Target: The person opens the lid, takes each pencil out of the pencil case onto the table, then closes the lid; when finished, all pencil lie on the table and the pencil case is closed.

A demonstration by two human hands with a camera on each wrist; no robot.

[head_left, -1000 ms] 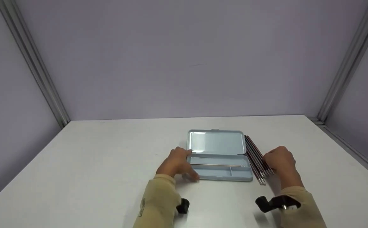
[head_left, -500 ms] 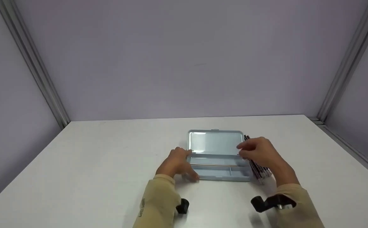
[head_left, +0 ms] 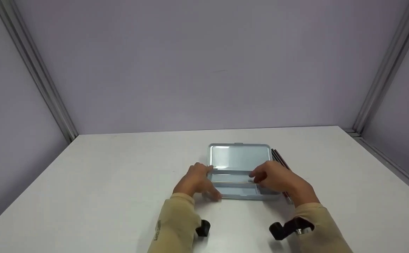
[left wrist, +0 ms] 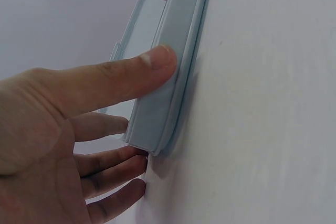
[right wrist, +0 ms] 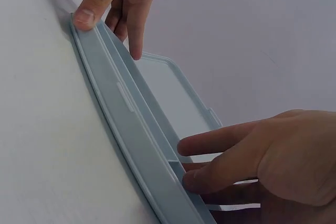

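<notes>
Pale-blue pencil case (head_left: 240,172), hinged, lying open near the middle of the white surface (head_left: 120,182); lid (head_left: 239,157) folded back flat on the far side, tray (head_left: 241,191) on the near side with a partition toward its right end. Left hand (head_left: 197,182): steadies the case's left end, thumb (left wrist: 126,74) pressed on the near wall, remaining fingers (left wrist: 113,179) relaxed on the surface beside the corner; it holds nothing. Right hand (head_left: 274,179): over the tray's right portion, fingers (right wrist: 220,174) reaching down into the compartment; a thin pale line runs along the tray under it in the head view, but whether the fingers pinch anything cannot be told. Dark red pencils (head_left: 278,158): a bundle on the surface just beside the case's right edge, partly hidden behind the right hand. Progress, judged: case opened and braced; loading barely begun, most pencils outside; lid not yet closed. Tan sleeves (head_left: 176,225) on both arms.
</notes>
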